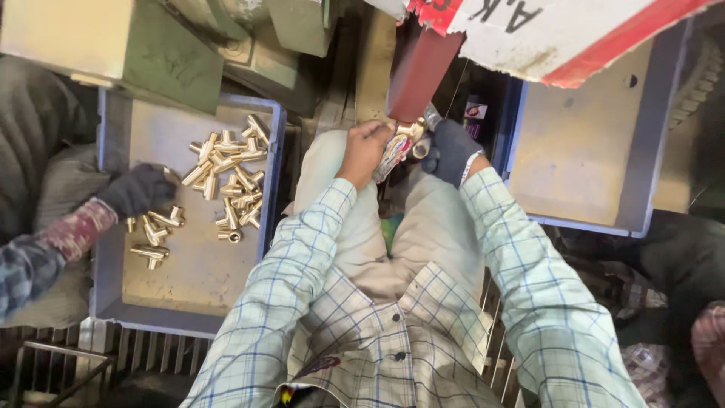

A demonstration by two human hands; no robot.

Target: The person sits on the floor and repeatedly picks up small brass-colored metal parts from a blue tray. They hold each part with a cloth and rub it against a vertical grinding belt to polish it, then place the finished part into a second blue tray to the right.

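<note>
Both hands press a brass fitting [411, 132] to the belt [419, 72]: bare left hand [365, 147] and gloved right hand [448, 149] grasp it. Grinding underway; next, turn the fitting steadily.

shiny brass fitting [411, 132] pressed against reddish belt [420, 72].

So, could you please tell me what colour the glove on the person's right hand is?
Dark navy, nearly black, on the right hand; the head view shows it.
</note>
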